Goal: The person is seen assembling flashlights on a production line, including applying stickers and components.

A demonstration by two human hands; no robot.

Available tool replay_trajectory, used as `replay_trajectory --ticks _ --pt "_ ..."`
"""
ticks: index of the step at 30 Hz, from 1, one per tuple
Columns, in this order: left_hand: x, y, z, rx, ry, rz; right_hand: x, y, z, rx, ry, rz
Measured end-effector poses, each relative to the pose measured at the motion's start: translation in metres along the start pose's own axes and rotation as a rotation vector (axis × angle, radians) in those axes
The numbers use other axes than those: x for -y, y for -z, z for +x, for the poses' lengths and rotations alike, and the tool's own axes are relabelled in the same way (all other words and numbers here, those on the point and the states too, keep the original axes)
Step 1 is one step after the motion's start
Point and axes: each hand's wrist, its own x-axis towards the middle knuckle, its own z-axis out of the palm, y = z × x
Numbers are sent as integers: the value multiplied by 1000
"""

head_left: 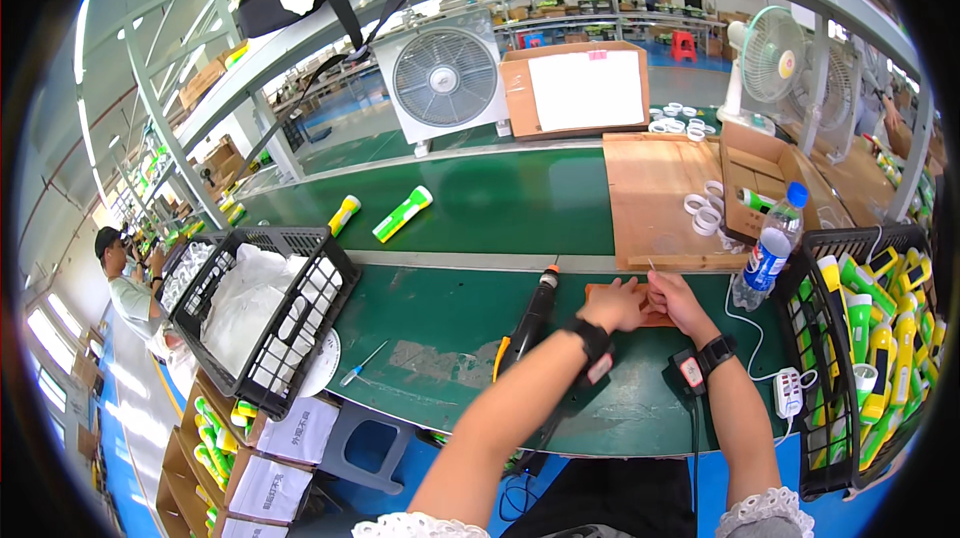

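1. Right in the middle, your left hand [615, 310] reaches across the orange tray [655, 319], fingers stretched forward; whether they grip anything, I can't tell.
2. Just beside it, your right hand [680, 306] has thumb and fingers drawn together, a thin tip poking up; what they hold is too small to tell.
3. That tray sits on the green bench [440, 293] under your hands, mostly covered by them.
4. Left of your hands, the black power driver [533, 318] lies slanted, tip toward the belt [490, 198].
5. Further left, a small screwdriver [361, 364] lies near the black left crate [250, 390], which holds white plastic.
6. Over on your right stands the bottle [768, 253], blue-capped; a white cable [738, 320] runs nearby to the power strip [788, 393].
7. Beyond that, the right crate [848, 438] is packed with yellow-and-green torches [880, 358].
8. Ahead, two more torches [403, 214] lie on the belt, and white rings [706, 220] sit on the board [650, 203].
9. Behind it all stands the box fan [443, 78].
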Motion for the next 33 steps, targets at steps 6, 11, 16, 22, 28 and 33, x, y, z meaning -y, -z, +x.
replay_trajectory --ticks 6,11,16,22,28,33 --pt "126 97 -1 -323 179 -102 -1 -2 2 26 -6 -83" --pt "256 88 -44 -451 612 396 -6 6 -3 -53 37 202" --pt "369 49 -77 -469 1118 339 -8 0 5 -76 -15 228" --pt "371 54 -77 -464 1064 306 -4 -4 10 -189 24 206" --pt "387 59 -70 -435 1093 80 -4 0 10 -194 23 256" --pt "396 64 -62 -471 1156 101 -6 2 15 -190 37 239"
